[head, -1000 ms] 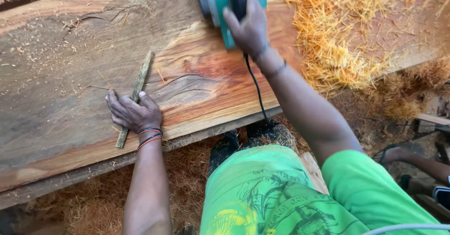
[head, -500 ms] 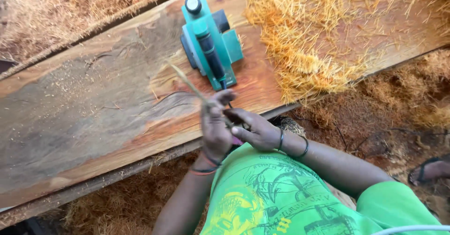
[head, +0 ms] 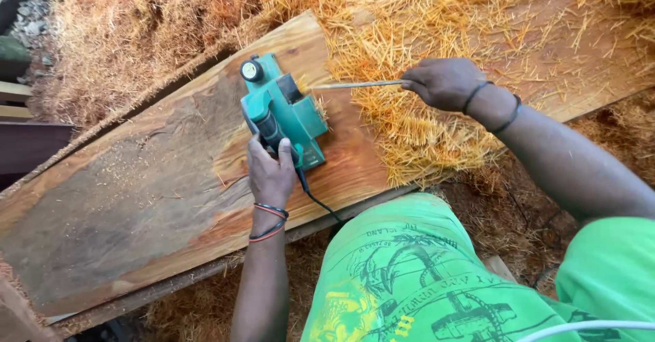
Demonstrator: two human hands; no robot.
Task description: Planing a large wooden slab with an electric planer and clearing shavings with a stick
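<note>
A green electric planer point(head: 283, 110) sits on a wide wooden plank point(head: 136, 199). My left hand point(head: 271, 171) grips the planer's rear handle. My right hand point(head: 443, 83) holds a thin wooden stick point(head: 355, 84) level, with its far tip at the planer's side opening, where shavings are stuck. The planer's black cord point(head: 317, 202) runs off the plank's near edge toward my green shirt.
A thick heap of orange wood shavings point(head: 409, 110) covers the plank's right half and the ground beyond. More shavings lie behind the plank at the upper left. Dark boards point(head: 27, 144) and gravel sit at the left edge.
The stick has passed from my left hand to my right. My left hand has taken the planer's handle, and my right hand has pointed the stick at the planer's side.
</note>
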